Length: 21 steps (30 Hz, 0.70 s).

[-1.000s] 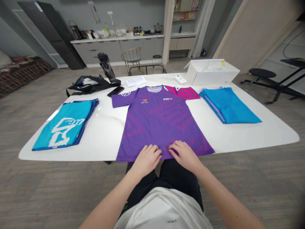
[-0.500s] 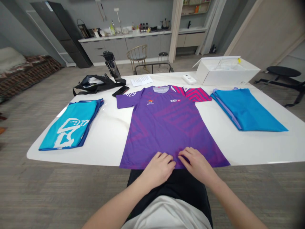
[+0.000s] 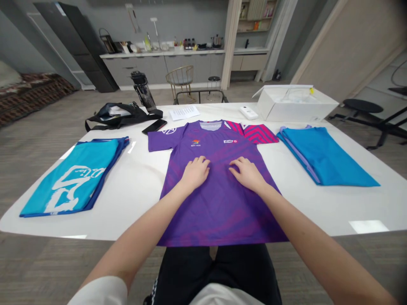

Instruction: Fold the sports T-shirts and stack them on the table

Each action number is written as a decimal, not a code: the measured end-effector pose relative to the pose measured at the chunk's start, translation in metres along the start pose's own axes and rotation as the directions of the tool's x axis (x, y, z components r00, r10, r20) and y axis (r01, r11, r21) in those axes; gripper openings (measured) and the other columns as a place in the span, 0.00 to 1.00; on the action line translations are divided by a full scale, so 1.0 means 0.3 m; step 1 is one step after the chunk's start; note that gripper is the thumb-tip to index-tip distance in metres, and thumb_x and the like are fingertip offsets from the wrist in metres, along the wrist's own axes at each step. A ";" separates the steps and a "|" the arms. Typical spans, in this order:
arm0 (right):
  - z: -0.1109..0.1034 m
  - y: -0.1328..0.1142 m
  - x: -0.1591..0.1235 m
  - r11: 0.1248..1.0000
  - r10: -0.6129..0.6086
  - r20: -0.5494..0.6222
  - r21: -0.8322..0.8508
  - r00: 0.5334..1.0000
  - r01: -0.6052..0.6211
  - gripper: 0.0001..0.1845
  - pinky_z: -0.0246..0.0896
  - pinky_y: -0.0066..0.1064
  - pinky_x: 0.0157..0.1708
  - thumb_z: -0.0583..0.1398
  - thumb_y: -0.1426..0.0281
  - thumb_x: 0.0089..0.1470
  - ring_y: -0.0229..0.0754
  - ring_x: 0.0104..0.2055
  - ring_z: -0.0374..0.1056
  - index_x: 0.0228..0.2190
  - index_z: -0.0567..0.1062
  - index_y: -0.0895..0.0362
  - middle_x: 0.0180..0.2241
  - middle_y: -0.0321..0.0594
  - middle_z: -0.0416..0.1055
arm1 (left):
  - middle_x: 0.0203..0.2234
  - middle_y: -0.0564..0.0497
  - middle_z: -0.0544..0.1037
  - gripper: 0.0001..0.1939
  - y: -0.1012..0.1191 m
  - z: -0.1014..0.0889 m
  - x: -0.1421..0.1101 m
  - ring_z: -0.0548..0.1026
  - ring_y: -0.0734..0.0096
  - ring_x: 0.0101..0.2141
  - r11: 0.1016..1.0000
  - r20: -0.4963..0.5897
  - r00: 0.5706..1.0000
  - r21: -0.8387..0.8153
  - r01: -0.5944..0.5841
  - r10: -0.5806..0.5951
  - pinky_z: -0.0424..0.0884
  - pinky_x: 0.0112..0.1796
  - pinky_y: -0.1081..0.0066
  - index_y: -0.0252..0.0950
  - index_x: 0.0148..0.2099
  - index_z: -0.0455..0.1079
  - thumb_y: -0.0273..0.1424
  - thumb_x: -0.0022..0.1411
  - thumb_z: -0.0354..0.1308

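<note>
A purple short-sleeved jersey [image 3: 216, 212] with one pink-striped sleeve lies spread out flat, its collar pointing away from me. Over the middle of its front is my left hand [image 3: 196, 173], palm down, with fingers loosely bent and nothing in them. My right hand [image 3: 247, 173] mirrors it a short way to the right, also palm down with curved fingers apart. Whether the fingertips press on the cloth or hover just over it, I cannot tell. The jersey's hem lies along the near edge of the table.
On the white table [image 3: 140, 190], folded turquoise clothing [image 3: 92, 154] lies left and folded blue clothing [image 3: 330, 156] right. Farther back are a black bag [image 3: 122, 114], a bottle [image 3: 144, 91], a phone [image 3: 154, 126], a paper sheet [image 3: 184, 112], a white device [image 3: 248, 112] and a white box [image 3: 292, 106].
Both hands have moved forward from the jersey's hem to the middle of its front, and they are farther apart. The camera view has shifted slightly; the jersey still lies flat.
</note>
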State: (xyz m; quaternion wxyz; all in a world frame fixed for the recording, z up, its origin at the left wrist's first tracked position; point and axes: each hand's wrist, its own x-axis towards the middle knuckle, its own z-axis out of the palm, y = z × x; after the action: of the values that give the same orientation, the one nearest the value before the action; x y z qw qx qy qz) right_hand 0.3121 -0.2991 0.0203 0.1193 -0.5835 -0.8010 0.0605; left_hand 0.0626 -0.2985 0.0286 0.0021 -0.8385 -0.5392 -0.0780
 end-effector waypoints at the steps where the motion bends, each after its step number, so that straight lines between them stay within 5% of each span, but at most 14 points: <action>1: 0.010 0.028 0.045 0.999 0.036 -0.002 -0.031 0.999 -0.036 0.17 0.66 0.42 0.48 0.54 0.61 0.68 0.53 0.52 0.69 0.50 0.78 0.54 0.50 0.49 0.74 | 0.56 0.43 0.73 0.15 -0.028 0.018 0.036 0.73 0.57 0.52 0.999 -0.003 0.999 0.025 0.036 -0.036 0.71 0.48 0.60 0.39 0.58 0.70 0.32 0.73 0.50; 4: 0.028 0.125 0.120 0.994 0.088 -0.022 -0.067 0.996 -0.089 0.17 0.65 0.41 0.48 0.54 0.61 0.69 0.53 0.51 0.69 0.48 0.78 0.54 0.49 0.49 0.74 | 0.54 0.42 0.74 0.15 -0.097 0.061 0.086 0.73 0.56 0.51 0.993 -0.017 0.996 0.080 0.085 -0.084 0.70 0.48 0.59 0.38 0.57 0.70 0.33 0.74 0.49; 11: 0.033 0.370 0.231 0.996 0.089 -0.144 -0.010 0.986 -0.091 0.18 0.64 0.38 0.51 0.53 0.61 0.69 0.49 0.47 0.71 0.42 0.79 0.56 0.42 0.48 0.75 | 0.49 0.44 0.76 0.15 -0.142 0.106 0.173 0.73 0.58 0.50 0.992 -0.073 0.997 0.127 -0.017 0.026 0.69 0.48 0.61 0.39 0.56 0.71 0.34 0.75 0.46; 16: 0.035 0.516 0.395 0.992 0.126 -0.252 0.004 0.960 -0.129 0.19 0.61 0.42 0.57 0.52 0.63 0.68 0.53 0.53 0.69 0.45 0.80 0.58 0.48 0.51 0.75 | 0.55 0.44 0.75 0.18 -0.127 0.137 0.389 0.72 0.58 0.53 0.993 -0.099 0.991 0.087 -0.083 0.091 0.69 0.53 0.60 0.39 0.61 0.69 0.34 0.75 0.46; 21: 0.059 0.645 0.530 0.988 0.157 -0.194 0.019 0.968 -0.156 0.23 0.58 0.44 0.62 0.49 0.62 0.68 0.53 0.61 0.66 0.53 0.78 0.57 0.57 0.50 0.73 | 0.62 0.44 0.71 0.22 -0.089 0.180 0.636 0.70 0.57 0.58 0.999 -0.067 0.996 -0.005 -0.051 0.051 0.69 0.56 0.58 0.39 0.66 0.66 0.34 0.74 0.45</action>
State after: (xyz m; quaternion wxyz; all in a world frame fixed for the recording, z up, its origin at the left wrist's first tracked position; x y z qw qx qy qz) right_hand 0.4395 -0.0870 -0.0231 0.1932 -0.6477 -0.7368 0.0135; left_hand 0.1230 -0.1101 -0.0016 0.0191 -0.8490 -0.5170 -0.1080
